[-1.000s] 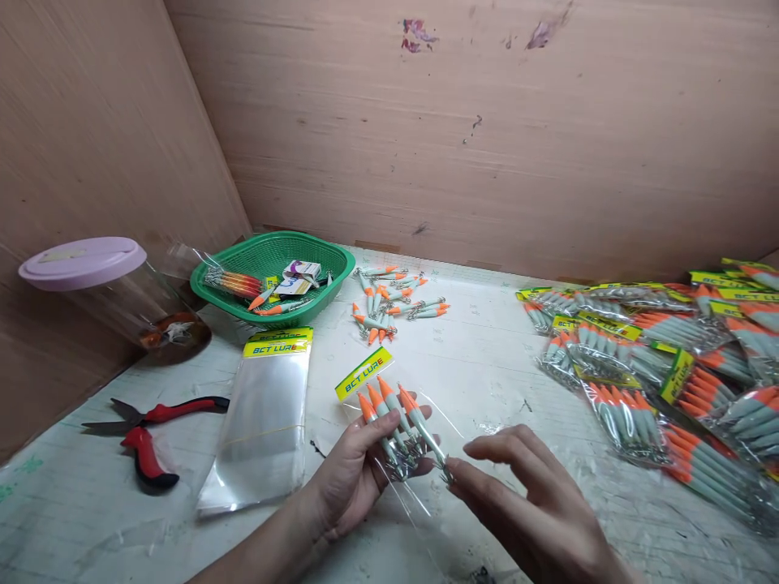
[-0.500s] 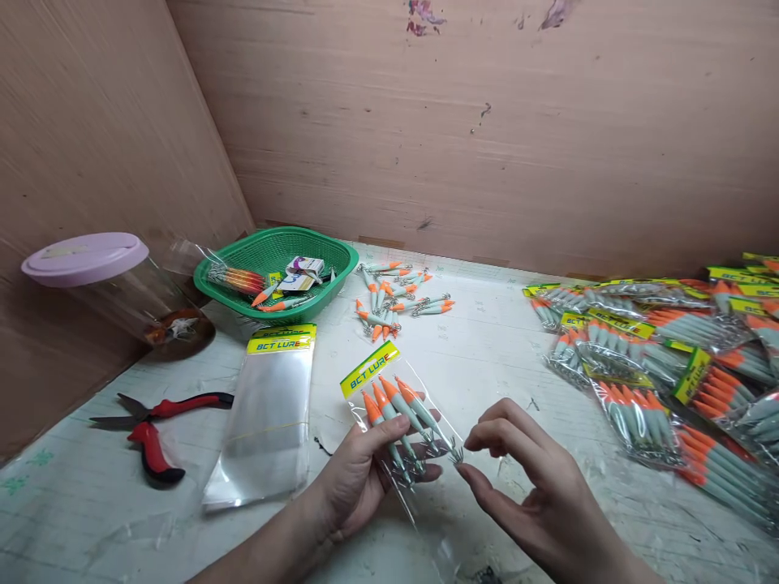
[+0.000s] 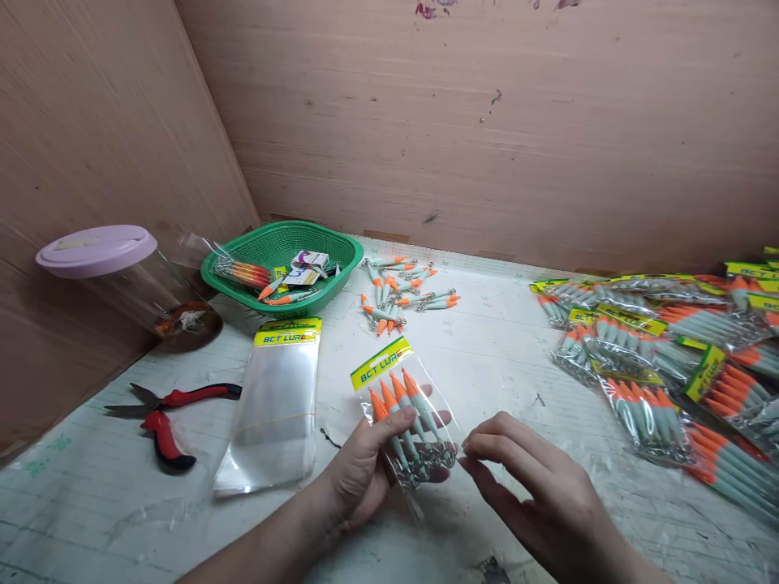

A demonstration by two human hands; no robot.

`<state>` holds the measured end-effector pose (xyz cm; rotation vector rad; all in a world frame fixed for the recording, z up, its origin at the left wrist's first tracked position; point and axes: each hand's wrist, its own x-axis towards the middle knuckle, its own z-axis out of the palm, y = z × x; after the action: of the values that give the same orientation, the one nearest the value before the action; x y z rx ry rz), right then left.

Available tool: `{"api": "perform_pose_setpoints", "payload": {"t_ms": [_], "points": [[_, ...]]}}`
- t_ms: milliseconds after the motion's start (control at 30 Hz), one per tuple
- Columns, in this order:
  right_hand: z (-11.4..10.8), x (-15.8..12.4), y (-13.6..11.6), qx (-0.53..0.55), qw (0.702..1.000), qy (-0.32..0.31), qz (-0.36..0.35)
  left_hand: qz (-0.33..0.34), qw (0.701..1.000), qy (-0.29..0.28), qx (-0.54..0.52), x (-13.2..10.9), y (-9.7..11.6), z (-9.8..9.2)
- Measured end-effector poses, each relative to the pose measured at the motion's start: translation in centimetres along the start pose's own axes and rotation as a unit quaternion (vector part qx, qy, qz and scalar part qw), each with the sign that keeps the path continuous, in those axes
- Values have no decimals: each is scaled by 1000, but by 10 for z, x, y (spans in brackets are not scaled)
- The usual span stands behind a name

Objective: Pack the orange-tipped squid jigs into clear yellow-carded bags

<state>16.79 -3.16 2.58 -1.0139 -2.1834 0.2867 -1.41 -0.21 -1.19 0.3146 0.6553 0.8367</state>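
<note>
My left hand (image 3: 365, 462) grips a clear plastic bag (image 3: 433, 375) with a yellow BCT LURE header, thumb on top and fingers spread beneath. Inside it several orange-tipped, pale green squid lures (image 3: 398, 410) lie side by side, hooks toward me. At the bag's lower right edge, my right hand (image 3: 535, 487) has its thumb and fingertips drawn together on the thin plastic. A stack of flat bags (image 3: 271, 405) with the same header lies left of my left hand. Beyond the held bag is a loose pile of matching lures (image 3: 407, 292).
Red-and-black pliers (image 3: 167, 418) lie open at the left. A green basket (image 3: 341, 284) holds packets and lures, beside a clear jar with a pink lid (image 3: 97, 251). Many filled lure packets (image 3: 645, 414) are heaped at the right. Wooden walls (image 3: 426, 146) close off the back and left.
The rightmost lure has slid further into the bag, in line with the others. My right fingers have left its hooks and closed at the bag's edge. The view has shifted slightly.
</note>
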Motion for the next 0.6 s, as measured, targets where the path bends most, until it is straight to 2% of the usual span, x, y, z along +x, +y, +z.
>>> {"api": "perform_pose_setpoints", "payload": {"t_ms": [133,267,467,600], "points": [[-3,2,2,-12,1000,-14,15,11,999,-4,-35,0,3,2],[0,6,2,-63,998,5,-12,11,1000,16,-19,-1,3,4],[-2,12,1,-8,998,-66,6,23,998,53,6,0,2,3],[2,9,7,-40,998,-55,-12,24,999,44,-3,3,2,1]]}}
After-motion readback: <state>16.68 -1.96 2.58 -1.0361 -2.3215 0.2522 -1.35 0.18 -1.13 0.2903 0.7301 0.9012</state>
